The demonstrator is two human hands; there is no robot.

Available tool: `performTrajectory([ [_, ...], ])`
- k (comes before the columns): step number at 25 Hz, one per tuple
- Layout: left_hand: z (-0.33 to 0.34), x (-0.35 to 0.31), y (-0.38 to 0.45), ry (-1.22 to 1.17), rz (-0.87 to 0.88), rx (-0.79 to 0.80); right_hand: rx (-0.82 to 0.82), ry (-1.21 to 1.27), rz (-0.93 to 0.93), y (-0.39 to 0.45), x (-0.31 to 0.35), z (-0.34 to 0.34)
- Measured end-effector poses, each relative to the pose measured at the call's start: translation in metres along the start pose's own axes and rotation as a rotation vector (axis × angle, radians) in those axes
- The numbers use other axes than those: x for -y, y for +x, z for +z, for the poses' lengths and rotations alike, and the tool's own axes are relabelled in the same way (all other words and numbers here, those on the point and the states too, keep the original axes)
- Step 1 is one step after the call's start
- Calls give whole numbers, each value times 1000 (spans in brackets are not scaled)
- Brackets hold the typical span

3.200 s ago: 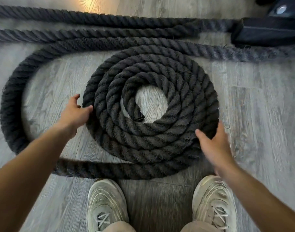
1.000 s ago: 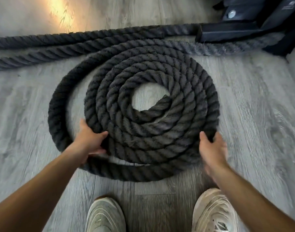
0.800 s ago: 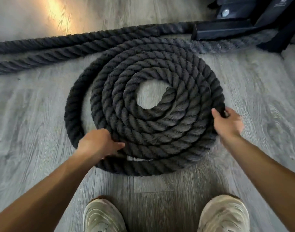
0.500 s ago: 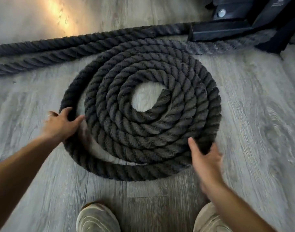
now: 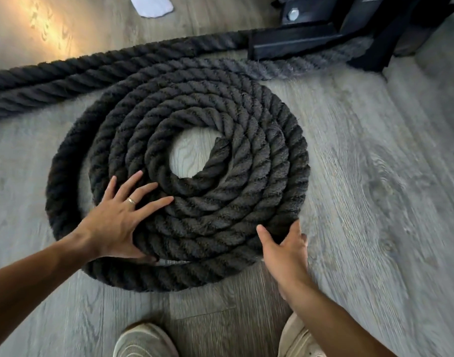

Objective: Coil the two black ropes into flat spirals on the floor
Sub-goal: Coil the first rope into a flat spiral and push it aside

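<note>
Thick black twisted rope (image 5: 246,140) lies spiralled on grey wood-plank floor (image 5: 375,202), black metal frame (image 5: 311,34) beyond. Left hand (image 5: 117,217) presses flat, fingers spread, gripping nothing. Right hand (image 5: 285,251) cups the coil's near edge, grip open.
</note>
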State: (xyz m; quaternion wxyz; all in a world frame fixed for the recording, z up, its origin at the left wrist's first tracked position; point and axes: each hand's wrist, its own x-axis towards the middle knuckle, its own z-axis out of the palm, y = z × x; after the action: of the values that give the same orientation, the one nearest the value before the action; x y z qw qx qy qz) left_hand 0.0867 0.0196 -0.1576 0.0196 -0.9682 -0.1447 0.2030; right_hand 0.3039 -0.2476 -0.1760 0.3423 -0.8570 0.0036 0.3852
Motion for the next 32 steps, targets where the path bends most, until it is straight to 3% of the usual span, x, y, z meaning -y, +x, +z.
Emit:
performTrajectory([
  [3, -13, -38, 10, -91, -54, -22, -106, 99, -24, 18, -2, -26],
  [8, -28, -149, 37, -283, -264, 22, -442, 150, 9, 27, 6, -72],
  [11, -38, -183, 46, -349, -318, 17, -378, 79, 21, 9, -2, -66],
  [15, -49, -118, 41, -476, -129, -53, -263, 34, 22, 12, -11, -46],
  [17, -57, -66, 46, -239, 18, -11, -268, 49, 6, 19, -8, -45],
  [21, -78, -5, 72, 295, 237, 319, -290, 20, -62, 39, -2, -61],
  [26, -88, -47, 117, 253, 490, 265, -297, -128, -89, 88, 5, -122],
  [29, -80, -95, 132, 81, 505, 127, -302, -270, -98, 131, 11, -175],
  [32, -80, -157, 143, -26, 405, 22, -377, -322, -130, 165, 27, -217],
])
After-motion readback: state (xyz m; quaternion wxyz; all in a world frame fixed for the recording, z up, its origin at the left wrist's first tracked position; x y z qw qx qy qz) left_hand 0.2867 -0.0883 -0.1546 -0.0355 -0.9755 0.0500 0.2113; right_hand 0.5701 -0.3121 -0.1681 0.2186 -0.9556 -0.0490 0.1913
